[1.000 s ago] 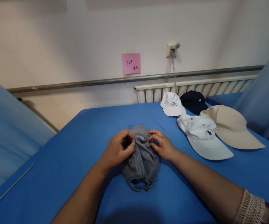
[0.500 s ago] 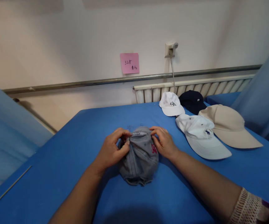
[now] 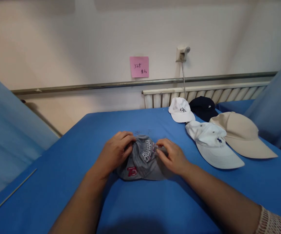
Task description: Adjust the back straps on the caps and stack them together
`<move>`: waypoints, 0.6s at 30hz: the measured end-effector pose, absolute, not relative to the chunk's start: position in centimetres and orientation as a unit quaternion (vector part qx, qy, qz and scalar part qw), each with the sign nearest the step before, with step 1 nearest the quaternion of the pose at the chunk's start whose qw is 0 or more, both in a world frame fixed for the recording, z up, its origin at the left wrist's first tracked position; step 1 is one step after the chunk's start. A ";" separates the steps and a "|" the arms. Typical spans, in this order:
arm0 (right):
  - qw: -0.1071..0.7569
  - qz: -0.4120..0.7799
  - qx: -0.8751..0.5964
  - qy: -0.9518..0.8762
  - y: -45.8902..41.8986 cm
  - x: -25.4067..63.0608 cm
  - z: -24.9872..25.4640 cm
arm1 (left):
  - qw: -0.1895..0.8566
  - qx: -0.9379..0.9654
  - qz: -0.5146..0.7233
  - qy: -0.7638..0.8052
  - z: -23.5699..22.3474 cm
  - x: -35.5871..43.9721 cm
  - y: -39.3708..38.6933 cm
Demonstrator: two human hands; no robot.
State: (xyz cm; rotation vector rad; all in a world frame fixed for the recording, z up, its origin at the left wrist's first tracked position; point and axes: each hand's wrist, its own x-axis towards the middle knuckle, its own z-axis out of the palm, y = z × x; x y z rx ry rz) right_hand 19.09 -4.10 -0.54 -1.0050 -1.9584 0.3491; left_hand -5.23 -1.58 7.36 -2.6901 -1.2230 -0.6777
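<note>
A grey baseball cap (image 3: 140, 162) rests on the blue-covered table in front of me, its crown creased. White lettering and a red patch show on its cloth. My left hand (image 3: 117, 151) grips the crown's left edge, the fingertips partly hidden behind the fabric. On the other side, my right hand (image 3: 173, 157) pinches the cap at the right, thumb towards me. To the right lie a pale cap (image 3: 211, 139) with a small dark emblem, a beige cap (image 3: 242, 131), a white cap (image 3: 181, 110) with black letters and a navy cap (image 3: 202, 107).
A thin stick (image 3: 14, 191) lies near the left edge of the blue table (image 3: 65, 156). Behind it run a metal rail (image 3: 101, 85) and a radiator (image 3: 164, 97). A pink note (image 3: 139, 67) and a socket (image 3: 181, 53) are on the wall. Blue curtains (image 3: 11, 136) hang at both sides.
The grey cap has been turned between my hands, so its white lettering now faces me and the red patch has gone from right to lower left. The view has shifted slightly.
</note>
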 end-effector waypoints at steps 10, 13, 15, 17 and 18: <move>0.276 0.212 -0.436 -0.830 -1.9 20.4 -1.9 | 0.016 -0.855 -0.289 -0.431 6.8 -5.2 -1.1; 0.279 0.253 -0.464 -0.802 -2.4 20.3 -1.0 | -0.002 -0.856 -0.333 -0.394 6.4 -4.8 -1.2; 0.299 0.288 -0.488 -0.768 -2.4 20.2 -0.8 | -0.017 -0.866 -0.349 -0.359 6.2 -4.5 -1.4; 0.335 0.307 -0.498 -0.738 -2.3 20.1 -0.9 | -0.028 -0.880 -0.340 -0.331 6.2 -4.2 -1.6; 0.353 0.315 -0.497 -0.727 -2.3 20.0 -1.1 | -0.029 -0.886 -0.330 -0.323 6.2 -4.1 -1.6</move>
